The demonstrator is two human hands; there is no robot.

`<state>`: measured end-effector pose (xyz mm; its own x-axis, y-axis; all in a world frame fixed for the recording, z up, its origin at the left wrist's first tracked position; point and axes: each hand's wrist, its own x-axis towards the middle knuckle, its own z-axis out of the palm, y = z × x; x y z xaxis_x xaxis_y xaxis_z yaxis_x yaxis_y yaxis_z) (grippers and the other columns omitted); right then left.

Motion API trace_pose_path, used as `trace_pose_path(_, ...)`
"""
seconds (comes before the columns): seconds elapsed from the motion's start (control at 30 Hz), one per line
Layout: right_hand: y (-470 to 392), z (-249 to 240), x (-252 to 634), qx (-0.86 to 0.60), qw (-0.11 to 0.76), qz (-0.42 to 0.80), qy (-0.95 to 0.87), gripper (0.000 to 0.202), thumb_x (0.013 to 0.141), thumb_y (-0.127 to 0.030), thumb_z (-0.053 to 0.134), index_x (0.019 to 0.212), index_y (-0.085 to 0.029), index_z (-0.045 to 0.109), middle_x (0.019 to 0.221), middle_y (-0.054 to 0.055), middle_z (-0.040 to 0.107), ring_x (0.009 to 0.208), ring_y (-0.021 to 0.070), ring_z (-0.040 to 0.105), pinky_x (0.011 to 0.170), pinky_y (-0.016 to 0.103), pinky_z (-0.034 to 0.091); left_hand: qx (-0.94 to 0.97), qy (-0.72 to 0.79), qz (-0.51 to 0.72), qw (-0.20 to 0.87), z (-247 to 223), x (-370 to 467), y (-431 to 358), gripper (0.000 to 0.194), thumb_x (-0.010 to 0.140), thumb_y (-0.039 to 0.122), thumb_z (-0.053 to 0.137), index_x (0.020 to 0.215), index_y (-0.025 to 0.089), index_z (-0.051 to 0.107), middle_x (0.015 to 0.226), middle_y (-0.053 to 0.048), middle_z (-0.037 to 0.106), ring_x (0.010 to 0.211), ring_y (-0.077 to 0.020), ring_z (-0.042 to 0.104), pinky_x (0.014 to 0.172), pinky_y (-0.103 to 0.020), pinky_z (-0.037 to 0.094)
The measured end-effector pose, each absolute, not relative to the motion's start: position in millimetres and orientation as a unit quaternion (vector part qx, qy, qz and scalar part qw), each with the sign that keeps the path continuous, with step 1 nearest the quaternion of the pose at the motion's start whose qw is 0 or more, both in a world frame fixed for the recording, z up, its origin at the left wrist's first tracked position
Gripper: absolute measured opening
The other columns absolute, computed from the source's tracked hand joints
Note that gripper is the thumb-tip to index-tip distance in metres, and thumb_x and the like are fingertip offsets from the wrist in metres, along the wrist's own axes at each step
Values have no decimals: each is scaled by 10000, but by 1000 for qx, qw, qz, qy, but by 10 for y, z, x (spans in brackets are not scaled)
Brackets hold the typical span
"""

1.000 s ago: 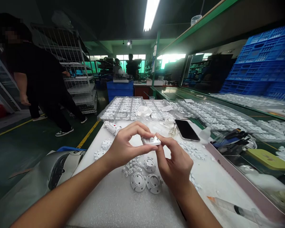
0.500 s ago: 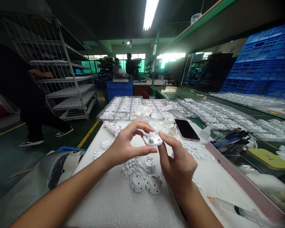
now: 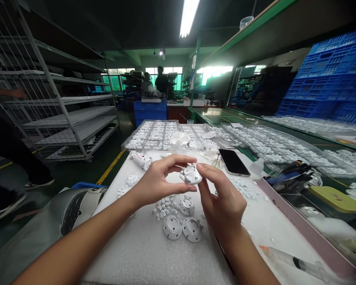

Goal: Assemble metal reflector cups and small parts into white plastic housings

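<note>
A small white round plastic part (image 3: pixel 191 174) with holes in its face is held between both hands above the foam sheet (image 3: pixel 154 257). My left hand (image 3: pixel 160 178) pinches it from the left, fingers along the top and thumb below. From the right, my right hand (image 3: pixel 221 196) grips its edge with thumb and fingers. Below the hands lie similar white discs, among them one (image 3: pixel 172 227) and another (image 3: pixel 192 229), beside a heap of small white pieces (image 3: pixel 165 206). More round parts (image 3: pixel 132 179) sit left of my left wrist.
Trays of white parts (image 3: pixel 154 134) line the table's back. A phone (image 3: pixel 234 162), a syringe (image 3: pixel 296 261) and a pink-edged box (image 3: pixel 299 225) of tools lie right. At left, a person's hand (image 3: pixel 17 94) is by a wire rack cart (image 3: pixel 56 95). Blue crates (image 3: pixel 323 75) are stacked at right.
The held part has tilted, so its holed face shows more toward me. The rack cart has come closer on the left, and the person beside it has moved farther left.
</note>
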<state>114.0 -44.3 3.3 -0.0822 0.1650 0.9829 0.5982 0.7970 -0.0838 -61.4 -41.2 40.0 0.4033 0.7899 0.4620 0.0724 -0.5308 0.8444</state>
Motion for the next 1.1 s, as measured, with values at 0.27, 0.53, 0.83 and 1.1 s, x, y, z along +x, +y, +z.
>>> trace_pose_path(0.27,-479,81,1074,-300,591,-93,-743,444,903,-19,547,1274,-261,570,1160,97,588,1085,183,644,884,336,589,753,304,437,387,404,-665,-369,614,739,320,838,1316,302,628,1360,-67,628,1279,-238,560,1050,-320,460)
trace_pose_path(0.53,-451,137,1142,-370,635,-66,-675,265,912,-254,615,1164,-173,630,1192,159,602,1094,310,622,829,479,566,618,439,578,302,1038,-1149,-409,521,712,352,839,1165,173,656,1241,-112,655,1067,-221,639,919,-331,508)
trace_pose_path(0.83,-618,402,1081,-420,670,35,-611,364,833,-238,683,1152,-65,705,1244,255,630,1198,461,579,834,634,573,531,735,406,113,515,-1635,-1701,467,705,397,810,1115,212,685,1109,-59,685,954,-221,621,818,-311,482)
trace_pose_path(1.1,-529,261,1119,-365,669,6,-648,344,805,-158,691,1142,-94,712,1255,212,624,1219,407,564,798,517,608,509,763,377,129,-21,-1601,-1932,412,691,269,804,1086,232,691,1191,-52,693,1121,-267,632,980,-356,484)
